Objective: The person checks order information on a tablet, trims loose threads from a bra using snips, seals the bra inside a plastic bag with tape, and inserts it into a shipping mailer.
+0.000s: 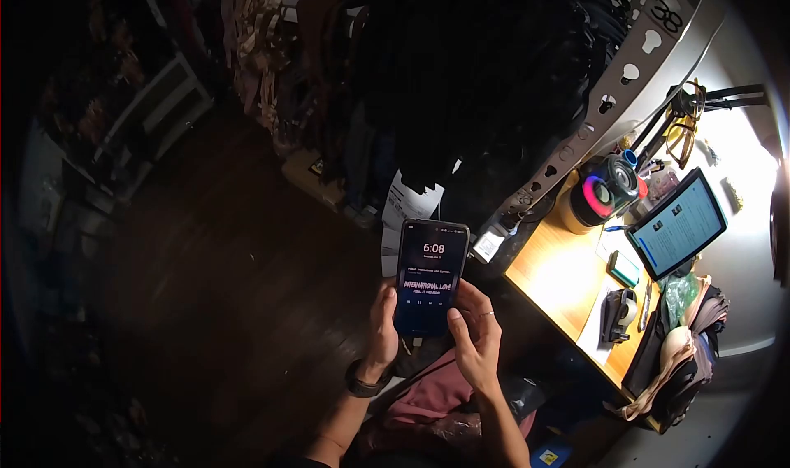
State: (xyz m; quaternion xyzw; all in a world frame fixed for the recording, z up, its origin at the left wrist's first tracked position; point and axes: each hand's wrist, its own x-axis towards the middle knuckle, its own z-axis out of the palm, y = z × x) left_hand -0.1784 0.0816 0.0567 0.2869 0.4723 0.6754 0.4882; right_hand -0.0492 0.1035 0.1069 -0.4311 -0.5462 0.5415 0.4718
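Note:
A smartphone (427,283) is held upright in both hands, its lit lock screen showing 6:08 and a music player titled "International Love". My left hand (383,324) grips its lower left edge; a dark watch (366,379) is on that wrist. Around the lower right edge closes my right hand (476,336), a ring on one finger and the thumb by the screen's corner. A cable plug (417,342) sits at the phone's bottom edge. Below the hands lies pinkish fabric (432,394).
On the wooden desk (543,262) to the right are a tablet (679,223), a glowing speaker (605,192), a tape dispenser (615,316) and a small green-and-white box (624,269). Bunched garments (679,353) hang over its edge. A perforated metal upright (605,97) stands beside dark hanging clothes (485,81).

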